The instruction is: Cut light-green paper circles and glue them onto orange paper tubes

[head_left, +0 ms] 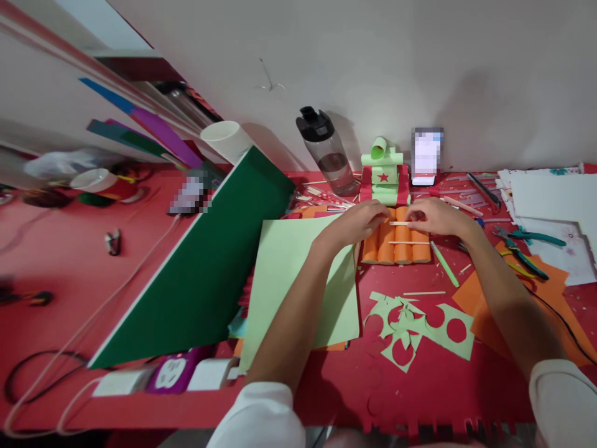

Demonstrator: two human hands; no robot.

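Several orange paper tubes (385, 246) lie side by side as a raft-like panel on the red table. A thin wooden stick (399, 223) lies crosswise over their upper part, between my two hands. My left hand (366, 219) is closed, its fingertips pinched at the stick's left end. On the right end, my right hand (431, 218) pinches with thumb and curled fingers. A second wooden stick (408, 242) rests across the tubes lower down. Just behind stands a light-green rolled-paper model (385, 177) with red bands and a red star.
A green board (200, 267) leans at left beside light-green sheets (289, 267). Cut paper scraps (405, 326) and a loose stick (424, 293) lie in front. Pliers (525, 249) and orange sheets (555, 305) are at right. A bottle (329, 155) and phone (426, 157) stand behind.
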